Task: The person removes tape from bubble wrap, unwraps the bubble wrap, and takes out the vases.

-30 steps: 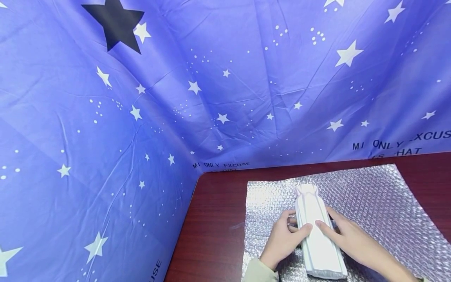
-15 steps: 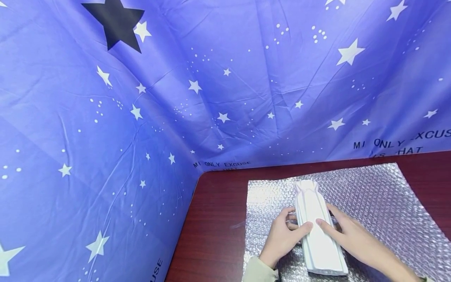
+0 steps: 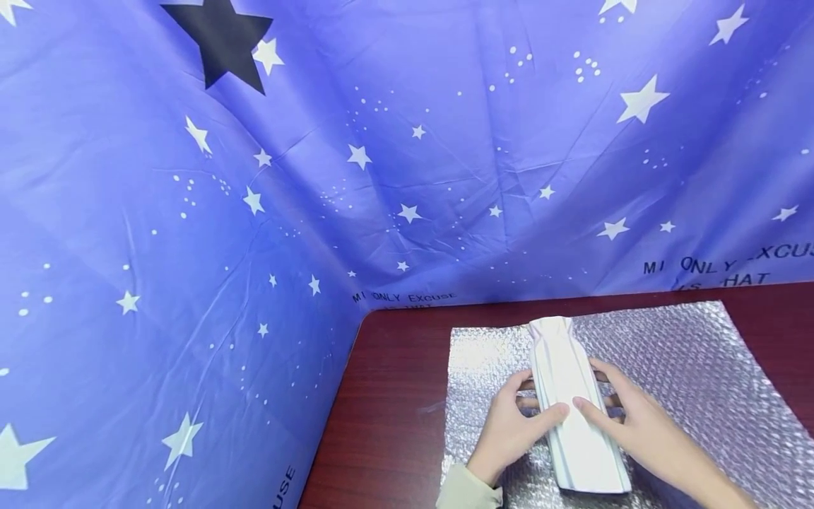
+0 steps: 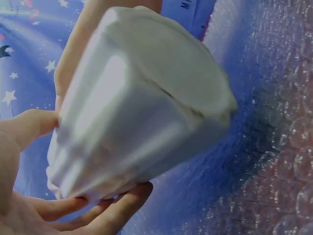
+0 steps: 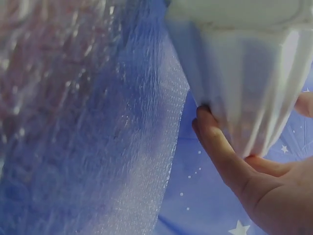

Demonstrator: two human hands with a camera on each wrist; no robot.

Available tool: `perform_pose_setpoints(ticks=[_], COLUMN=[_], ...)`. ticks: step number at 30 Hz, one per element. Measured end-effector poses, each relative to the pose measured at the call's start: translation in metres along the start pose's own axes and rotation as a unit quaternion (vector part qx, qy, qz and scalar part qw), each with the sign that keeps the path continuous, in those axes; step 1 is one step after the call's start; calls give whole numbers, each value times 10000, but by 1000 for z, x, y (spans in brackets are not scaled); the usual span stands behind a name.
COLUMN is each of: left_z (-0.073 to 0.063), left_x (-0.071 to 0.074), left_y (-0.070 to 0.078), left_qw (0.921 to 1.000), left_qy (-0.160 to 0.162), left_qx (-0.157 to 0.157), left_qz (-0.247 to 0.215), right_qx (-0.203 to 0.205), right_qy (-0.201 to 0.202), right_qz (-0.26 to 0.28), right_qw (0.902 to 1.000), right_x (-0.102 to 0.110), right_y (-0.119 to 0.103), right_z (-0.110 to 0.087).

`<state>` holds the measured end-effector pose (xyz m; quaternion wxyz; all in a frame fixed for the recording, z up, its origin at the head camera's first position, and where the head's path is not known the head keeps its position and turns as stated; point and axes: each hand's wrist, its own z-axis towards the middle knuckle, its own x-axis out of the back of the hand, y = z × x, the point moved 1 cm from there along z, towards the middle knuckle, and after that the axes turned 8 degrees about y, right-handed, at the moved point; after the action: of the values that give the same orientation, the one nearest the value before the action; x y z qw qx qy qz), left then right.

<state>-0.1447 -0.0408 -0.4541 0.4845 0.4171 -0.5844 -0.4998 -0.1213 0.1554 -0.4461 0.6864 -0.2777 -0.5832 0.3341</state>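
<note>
A white fluted vase (image 3: 575, 417) with a flared, wavy neck is held between both hands, its neck pointing away and its base toward me. On its left side my left hand (image 3: 511, 428) grips it, thumb on the upper face and fingers curled round the flank. My right hand (image 3: 642, 424) grips the opposite side the same way, the two thumbs close together. The left wrist view shows the flat base of the vase (image 4: 176, 63) with fingers beneath the body. In the right wrist view, fingers (image 5: 225, 152) support the ribbed side. Its underside is hidden in the head view.
Beneath the vase a silvery sheet of bubble wrap (image 3: 674, 367) lies spread on the dark red wooden table (image 3: 381, 396). Blue star-printed fabric (image 3: 445, 155) hangs behind the table and along its left side.
Both hands have tilted the vase slightly, and its neck has shifted up and away in the head view. The base end shows less now. The head view has also shifted a little.
</note>
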Motion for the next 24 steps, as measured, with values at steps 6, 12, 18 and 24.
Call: perform_pose_setpoints(ticks=[6, 12, 18, 24], left_z=[-2, -1, -2, 0], left_x=[3, 8, 11, 12], left_y=[5, 8, 15, 21], left_qw=[9999, 9981, 9983, 9982], left_qy=[111, 278, 189, 122], left_qx=[-81, -145, -301, -473], left_qz=[-40, -530, -457, -340], right_qx=[166, 167, 235, 330], right_qy=[391, 416, 504, 486], right_qz=[337, 606, 617, 813], right_qw=[9985, 9972, 9965, 9950], right_x=[0, 2, 4, 4], right_y=[-4, -14, -15, -15], right_z=[-3, 0, -3, -3])
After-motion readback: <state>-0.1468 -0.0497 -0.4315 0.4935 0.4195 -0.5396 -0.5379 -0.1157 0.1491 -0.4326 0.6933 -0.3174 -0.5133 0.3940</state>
